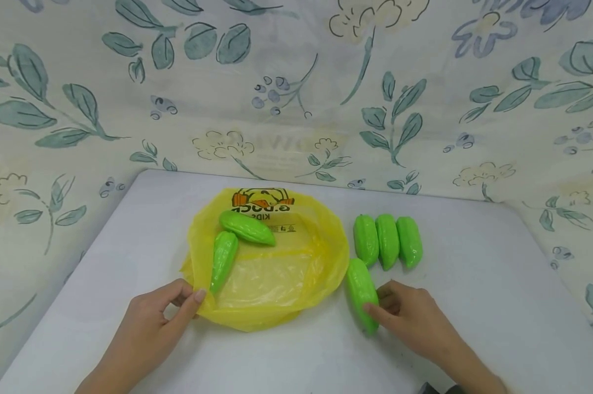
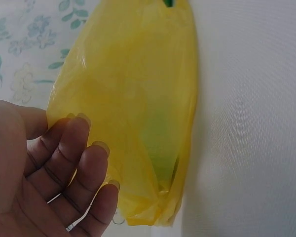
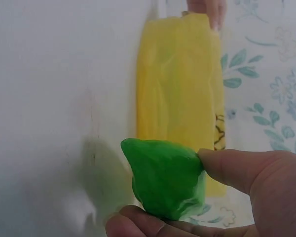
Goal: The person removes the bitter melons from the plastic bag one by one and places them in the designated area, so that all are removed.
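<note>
My left hand (image 1: 163,317) pinches the left front rim of a yellow plastic bag (image 1: 266,320) between thumb and fingers. The bag lies with its mouth open toward me. Two glossy green banana-shaped pieces (image 1: 247,227) rest inside, one slanting behind the other. My right hand (image 1: 409,314) holds another green banana-shaped piece (image 1: 360,290) between thumb and fingers, just beside the bag's right edge. In the right wrist view its pointed end (image 3: 163,177) shows above its shadow on the table. The left wrist view shows a green piece dimly through the bag's wall.
Three more green banana-shaped pieces (image 1: 387,241) stand side by side to the right of the bag. Everything lies on a white table (image 1: 493,284). Behind and at the sides hangs a floral cloth (image 1: 296,142).
</note>
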Demonstrator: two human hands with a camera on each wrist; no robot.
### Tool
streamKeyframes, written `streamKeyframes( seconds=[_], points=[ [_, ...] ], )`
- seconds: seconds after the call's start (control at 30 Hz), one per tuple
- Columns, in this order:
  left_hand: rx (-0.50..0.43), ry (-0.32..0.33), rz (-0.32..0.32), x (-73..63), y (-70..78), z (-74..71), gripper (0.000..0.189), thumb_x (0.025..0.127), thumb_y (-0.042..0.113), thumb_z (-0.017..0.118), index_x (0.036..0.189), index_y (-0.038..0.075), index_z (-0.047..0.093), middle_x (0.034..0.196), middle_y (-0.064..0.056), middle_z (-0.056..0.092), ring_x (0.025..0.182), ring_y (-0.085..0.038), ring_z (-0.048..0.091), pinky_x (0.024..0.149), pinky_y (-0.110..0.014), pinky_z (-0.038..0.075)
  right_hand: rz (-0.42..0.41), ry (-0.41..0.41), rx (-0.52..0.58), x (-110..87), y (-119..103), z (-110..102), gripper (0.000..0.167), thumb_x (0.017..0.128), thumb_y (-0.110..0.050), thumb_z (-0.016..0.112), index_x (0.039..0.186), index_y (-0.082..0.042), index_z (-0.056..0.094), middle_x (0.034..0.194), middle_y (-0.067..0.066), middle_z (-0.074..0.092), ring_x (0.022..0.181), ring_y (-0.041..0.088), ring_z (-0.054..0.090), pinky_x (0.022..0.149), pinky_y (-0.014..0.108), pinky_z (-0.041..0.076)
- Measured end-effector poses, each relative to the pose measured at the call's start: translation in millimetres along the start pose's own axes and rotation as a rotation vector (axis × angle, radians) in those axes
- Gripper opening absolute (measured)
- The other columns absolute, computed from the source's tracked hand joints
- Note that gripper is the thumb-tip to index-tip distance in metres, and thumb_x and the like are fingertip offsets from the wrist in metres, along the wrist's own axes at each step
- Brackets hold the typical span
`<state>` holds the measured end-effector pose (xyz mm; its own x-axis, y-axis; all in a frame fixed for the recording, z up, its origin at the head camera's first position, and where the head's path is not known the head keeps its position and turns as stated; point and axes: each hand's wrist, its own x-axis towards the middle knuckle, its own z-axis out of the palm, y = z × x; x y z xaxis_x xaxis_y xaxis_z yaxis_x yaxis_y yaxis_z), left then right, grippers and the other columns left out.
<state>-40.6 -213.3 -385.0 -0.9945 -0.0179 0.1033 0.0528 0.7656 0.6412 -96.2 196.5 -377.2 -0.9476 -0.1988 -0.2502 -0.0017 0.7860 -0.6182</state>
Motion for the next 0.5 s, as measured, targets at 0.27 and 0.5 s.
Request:
streamKeyframes(
  seconds=[0.27, 0.5],
  points=[
    [-0.003, 0.045, 0.047, -1.1, -0.7, 0.6, 0.018, 0.103, 0.025, 0.071, 0.086, 0.023, 0.063, 0.077, 0.018, 0.064, 0.070, -0.006, 0.052, 0.058, -0.025, 0.044, 0.021, 0.009, -0.056, 5.4, -3.5, 8.5, 0.041, 0.093, -0.048, 0.078, 0.105, -0.009, 0.073, 0.081, -0.007, 0.070, 0.072, 0.009, 0.063, 0.061, 0.028, 0.054],
    [-0.010, 0.044, 0.047, -1.6, -0.4, 0.6, 0.019, 0.102, 0.025, 0.071, 0.086, 0.023, 0.062, 0.077, 0.018, 0.065, 0.070, -0.006, 0.052, 0.058, -0.025, 0.044, 0.015, 0.024, -0.107, 7.0, -4.5, 10.7, 0.044, 0.092, -0.051, 0.078, 0.102, -0.008, 0.073, 0.075, -0.007, 0.067, 0.067, 0.011, 0.059, 0.058, 0.030, 0.052]
  ],
)
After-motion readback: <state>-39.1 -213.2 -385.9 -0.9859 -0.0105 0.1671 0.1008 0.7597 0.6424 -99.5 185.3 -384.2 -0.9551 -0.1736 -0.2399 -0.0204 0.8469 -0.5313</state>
